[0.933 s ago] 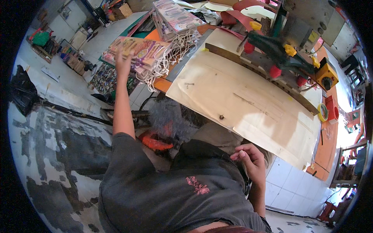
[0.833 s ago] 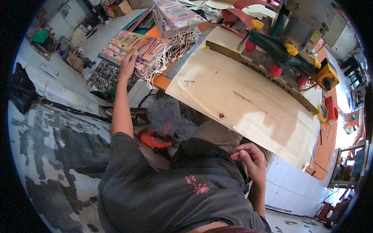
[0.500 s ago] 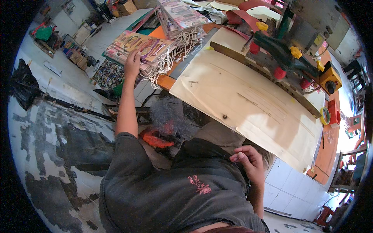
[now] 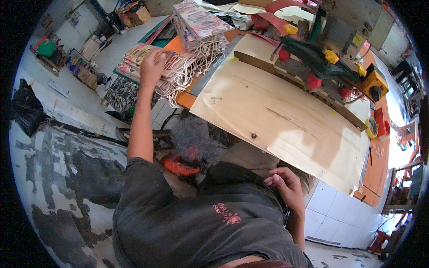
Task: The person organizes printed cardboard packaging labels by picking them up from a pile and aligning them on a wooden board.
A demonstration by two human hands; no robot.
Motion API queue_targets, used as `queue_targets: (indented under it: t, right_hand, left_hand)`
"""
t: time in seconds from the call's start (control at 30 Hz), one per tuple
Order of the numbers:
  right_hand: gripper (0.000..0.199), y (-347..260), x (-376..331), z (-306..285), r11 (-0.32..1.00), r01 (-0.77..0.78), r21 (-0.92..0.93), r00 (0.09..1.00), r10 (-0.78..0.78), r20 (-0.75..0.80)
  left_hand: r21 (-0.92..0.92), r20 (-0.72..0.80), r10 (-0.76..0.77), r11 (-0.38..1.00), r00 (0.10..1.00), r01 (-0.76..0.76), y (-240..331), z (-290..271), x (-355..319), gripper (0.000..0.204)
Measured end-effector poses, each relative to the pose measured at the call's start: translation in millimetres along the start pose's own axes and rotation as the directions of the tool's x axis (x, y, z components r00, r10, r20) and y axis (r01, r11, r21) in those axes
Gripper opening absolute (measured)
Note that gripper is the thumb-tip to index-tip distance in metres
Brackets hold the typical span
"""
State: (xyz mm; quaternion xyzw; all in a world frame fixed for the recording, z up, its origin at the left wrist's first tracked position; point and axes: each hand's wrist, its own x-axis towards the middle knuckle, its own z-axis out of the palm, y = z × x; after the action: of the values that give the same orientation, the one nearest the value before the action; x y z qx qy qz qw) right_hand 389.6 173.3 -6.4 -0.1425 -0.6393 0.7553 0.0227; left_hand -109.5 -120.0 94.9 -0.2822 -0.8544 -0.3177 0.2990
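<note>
The step in hand seems to be the handling of flat printed carrier bags [image 4: 175,61] — these lie piled at the left end of the worktop [image 4: 184,99], with white cord handles [image 4: 178,79] hanging over its edge. The next move, I judge, calls for a sure pinch on a bag's edge, keeping the cords (they look tangled) from catching. The left hand [image 4: 153,66] is over this pile, its fingers bent inward; whether they grip a bag or only touch it, I cannot tell. The right hand [image 4: 288,185] rests near the lap — fingers half curled, thumb close, no bag between them.
</note>
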Motion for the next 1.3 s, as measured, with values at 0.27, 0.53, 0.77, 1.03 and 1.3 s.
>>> queue_targets:
  t: [0.27, 0.53, 0.77, 1.03, 1.3]
  right_hand:
    - [0.021, -1, 1, 4, 1.000, -0.024, 0.008, 1.000, 0.024, 0.001]
    - [0.022, 6, -3, -2, 0.999, -0.036, -0.002, 0.999, 0.036, -0.030]
    - [0.024, 15, 1, -4, 1.000, 0.005, -0.008, 1.000, -0.005, 0.020]
    - [0.023, 10, 2, -4, 1.000, -0.006, -0.026, 1.000, 0.006, 0.008]
    - [0.026, 16, 1, -3, 1.000, -0.008, -0.023, 1.000, 0.008, -0.003]
  left_hand:
    - [0.055, 0.075, 0.327, 0.942, 0.942, -0.331, 80, 66, 52, 0.067]
    - [0.144, 0.379, 0.171, 0.960, 0.909, -0.240, 67, 97, 75, 0.075]
    - [0.290, 0.328, 0.330, 0.857, 0.885, -0.427, 86, 78, 67, 0.047]
    - [0.395, 0.138, 0.462, 0.785, 0.876, -0.476, 76, 71, 59, 0.028]
    - [0.290, 0.132, 0.490, 0.812, 0.862, -0.507, 85, 58, 50, 0.028]
